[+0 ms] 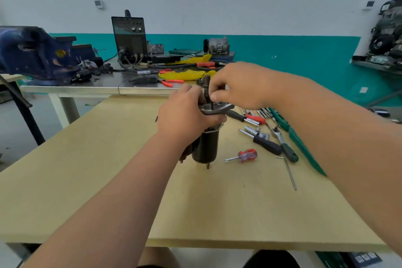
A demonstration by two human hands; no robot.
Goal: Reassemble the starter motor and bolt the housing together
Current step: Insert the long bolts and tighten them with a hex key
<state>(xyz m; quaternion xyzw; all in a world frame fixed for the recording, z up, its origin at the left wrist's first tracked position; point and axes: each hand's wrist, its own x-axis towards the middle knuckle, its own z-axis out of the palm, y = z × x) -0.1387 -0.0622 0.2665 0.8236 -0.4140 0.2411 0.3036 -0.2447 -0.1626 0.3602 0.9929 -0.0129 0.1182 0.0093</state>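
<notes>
The starter motor [205,147], a black cylinder, stands upright on the tan table [108,169], with two thin bolt ends poking out below it. My left hand [185,113] is wrapped around its upper part, just under a silver end plate [217,109]. A dark shaft [207,81] rises from the top. My right hand [237,86] is above the plate with fingertips pinched beside the shaft on a small part I cannot make out.
To the right of the motor lie a red stubby screwdriver [244,155], a ratchet with green handle [287,150], a black-handled driver [264,141], a hex key [290,173] and a green tool case [304,148]. A blue vise [37,54] and a welder [130,39] sit on the metal bench behind.
</notes>
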